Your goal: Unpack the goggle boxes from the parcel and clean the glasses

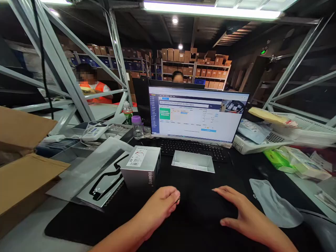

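Over the black desk mat (194,217), my left hand (164,203) is closed, its fingers curled together. A tiny dark spot shows at its fingertips, too small to name. My right hand (241,211) is open, thumb and fingers apart, holding nothing. Left of my left hand stands a grey Wakening box (141,168) with a white barcode label. A flatter printed box (110,182) lies beside it, partly in a clear plastic sleeve (89,164). Ahead of my hands sits an open, shallow white box tray (193,164). To the right of my right hand lies a grey cloth pouch (275,203).
A monitor (196,119) and black keyboard (168,145) stand behind the tray. Open cardboard (26,182) is at left. A purple-capped bottle (137,127) stands by the monitor. At right are a white basket (252,147) and a green packet (279,161). Two people sit beyond.
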A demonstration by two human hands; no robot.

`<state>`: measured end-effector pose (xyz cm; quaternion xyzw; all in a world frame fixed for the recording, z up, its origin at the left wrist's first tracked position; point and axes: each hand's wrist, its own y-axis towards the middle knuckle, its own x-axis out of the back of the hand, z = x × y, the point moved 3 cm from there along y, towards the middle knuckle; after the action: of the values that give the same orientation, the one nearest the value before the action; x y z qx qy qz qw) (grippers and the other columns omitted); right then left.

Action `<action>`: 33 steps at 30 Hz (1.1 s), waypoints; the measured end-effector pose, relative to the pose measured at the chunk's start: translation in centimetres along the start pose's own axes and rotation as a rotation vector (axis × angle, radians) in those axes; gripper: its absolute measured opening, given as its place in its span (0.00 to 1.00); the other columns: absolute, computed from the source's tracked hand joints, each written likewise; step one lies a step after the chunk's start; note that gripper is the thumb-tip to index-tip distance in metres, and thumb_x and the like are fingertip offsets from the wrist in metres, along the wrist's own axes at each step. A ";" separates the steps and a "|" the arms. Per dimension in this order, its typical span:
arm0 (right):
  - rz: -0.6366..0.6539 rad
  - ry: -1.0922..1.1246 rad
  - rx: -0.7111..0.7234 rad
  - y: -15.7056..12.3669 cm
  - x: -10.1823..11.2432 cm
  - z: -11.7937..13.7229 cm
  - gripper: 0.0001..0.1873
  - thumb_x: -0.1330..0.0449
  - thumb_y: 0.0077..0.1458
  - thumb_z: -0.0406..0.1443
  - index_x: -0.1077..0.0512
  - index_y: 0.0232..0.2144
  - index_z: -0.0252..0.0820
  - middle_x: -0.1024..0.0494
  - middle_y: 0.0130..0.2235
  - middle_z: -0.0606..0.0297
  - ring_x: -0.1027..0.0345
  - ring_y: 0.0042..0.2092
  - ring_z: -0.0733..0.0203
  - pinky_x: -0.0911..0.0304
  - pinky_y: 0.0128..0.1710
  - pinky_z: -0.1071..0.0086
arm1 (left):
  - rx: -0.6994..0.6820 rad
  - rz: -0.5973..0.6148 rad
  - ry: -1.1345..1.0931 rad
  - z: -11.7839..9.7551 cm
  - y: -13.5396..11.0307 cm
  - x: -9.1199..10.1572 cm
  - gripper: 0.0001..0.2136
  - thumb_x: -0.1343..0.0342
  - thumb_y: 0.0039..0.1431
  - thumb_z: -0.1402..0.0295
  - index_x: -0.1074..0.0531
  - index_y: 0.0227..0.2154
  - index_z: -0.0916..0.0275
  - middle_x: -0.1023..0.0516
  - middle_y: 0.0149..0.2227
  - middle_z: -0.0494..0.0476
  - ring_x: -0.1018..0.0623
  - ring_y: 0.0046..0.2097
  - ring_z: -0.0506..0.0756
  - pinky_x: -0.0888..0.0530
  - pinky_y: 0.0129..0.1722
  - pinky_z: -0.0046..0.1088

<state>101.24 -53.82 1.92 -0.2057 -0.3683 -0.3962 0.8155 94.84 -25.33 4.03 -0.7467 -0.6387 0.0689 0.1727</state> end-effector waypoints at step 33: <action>-0.709 -0.031 0.229 -0.7 -5.6 1.2 0.13 0.44 0.65 0.42 0.19 0.38 0.50 0.16 0.47 0.62 0.22 0.51 0.47 0.30 0.58 0.47 | -0.904 -0.492 0.846 6.4 3.7 -5.9 0.26 0.38 0.55 0.47 0.27 0.56 0.47 0.20 0.49 0.56 0.21 0.45 0.61 0.23 0.45 0.41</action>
<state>97.80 -50.67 -1.56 0.0213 -0.4707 -0.6072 0.6397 95.15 -30.51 -3.88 -0.5408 -0.6337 -0.5460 0.0888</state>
